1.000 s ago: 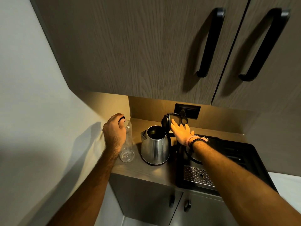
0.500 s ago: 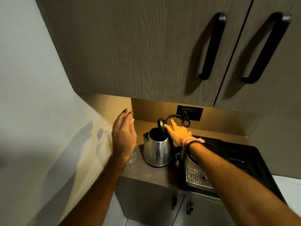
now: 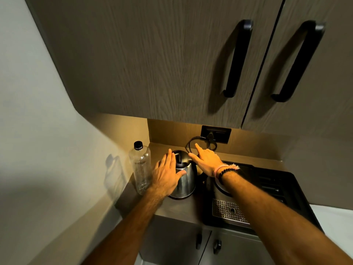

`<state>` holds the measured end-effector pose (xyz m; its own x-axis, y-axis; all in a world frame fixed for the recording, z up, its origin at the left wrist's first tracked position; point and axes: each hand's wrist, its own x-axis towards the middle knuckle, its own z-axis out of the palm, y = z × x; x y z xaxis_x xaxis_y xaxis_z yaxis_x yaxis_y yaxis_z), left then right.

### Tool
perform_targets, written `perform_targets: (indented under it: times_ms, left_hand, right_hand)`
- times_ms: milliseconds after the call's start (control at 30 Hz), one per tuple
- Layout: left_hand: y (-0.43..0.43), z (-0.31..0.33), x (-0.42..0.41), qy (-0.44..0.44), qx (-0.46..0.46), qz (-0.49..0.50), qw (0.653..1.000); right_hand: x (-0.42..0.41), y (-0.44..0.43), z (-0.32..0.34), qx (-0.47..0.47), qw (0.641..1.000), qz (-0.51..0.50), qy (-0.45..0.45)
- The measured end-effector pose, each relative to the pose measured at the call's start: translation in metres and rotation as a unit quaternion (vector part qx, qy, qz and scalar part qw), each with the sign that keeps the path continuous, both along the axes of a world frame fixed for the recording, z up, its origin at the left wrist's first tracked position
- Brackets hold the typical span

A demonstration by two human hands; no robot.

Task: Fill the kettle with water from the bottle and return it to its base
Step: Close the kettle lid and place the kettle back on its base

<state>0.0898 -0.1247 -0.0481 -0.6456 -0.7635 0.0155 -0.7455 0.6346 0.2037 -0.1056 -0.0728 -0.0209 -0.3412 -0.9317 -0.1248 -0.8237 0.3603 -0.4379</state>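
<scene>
A: Kettle [image 3: 184, 180] sits on the counter [image 3: 177, 209], lid down, just left of the black tray [image 3: 271, 190]. Which step do I log?

B: From my remote seat I read it as lid shut, lift not begun. Bottle [image 3: 140, 167] stands capped, just left of the kettle, and looks about empty, so I judge the filling done. What is left is the carry to the base.

A: Hands?

B: Left hand [image 3: 166, 175] lies flat on the kettle's left flank, fingers spread and fairly straight, thumb across the steel. It grips nothing. Right hand [image 3: 207, 159] is spread wide over the kettle's back edge by the lid, forefinger pointing toward the cord [image 3: 191, 144] behind. Holding nothing too.

A: Handle?

B: Hidden behind the right hand, can't see it.

A: Base?

B: I take the round disc [image 3: 221, 188] just right of the kettle, on the tray and partly under the right wrist, for it. Not certain.

A: Next move?

B: My guess: close the right fingers round the handle, lift straight, shift right, seat it on that disc. Keep it level, since it is probably heavy with water.

A: Any writing?

B: Bottle has faint marks on its upper body, too blurred to read. No brand legible on the kettle.
</scene>
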Motion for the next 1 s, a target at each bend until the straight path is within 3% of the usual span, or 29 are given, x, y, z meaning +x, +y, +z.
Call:
perform_targets:
  times_ms: [200,333,467,567,733,1000]
  left_hand:
    - [-0.003,-0.005,0.001,0.005,0.0,-0.003,1.0]
    - [0.003,-0.015,0.001,0.105,0.028,0.025,0.994]
    - [0.006,-0.029,-0.007,0.238,0.189,0.149,0.941]
    - [0.004,-0.033,-0.011,0.304,0.256,0.198,0.896]
    - [0.003,-0.046,-0.015,0.391,0.252,0.228,0.855]
    - [0.008,-0.034,-0.023,0.421,0.222,0.205,0.855]
  right_hand:
    - [0.001,0.006,-0.005,0.011,0.999,0.022,-0.038]
    - [-0.003,0.008,-0.009,-0.013,0.997,0.028,-0.074]
    - [-0.012,0.008,-0.008,-0.034,0.997,0.034,-0.067]
    - [-0.014,0.007,-0.007,-0.044,0.996,0.031,-0.077]
    - [-0.015,0.006,-0.012,-0.075,0.993,0.021,-0.094]
    - [-0.023,0.014,-0.004,-0.123,0.987,0.02,-0.104]
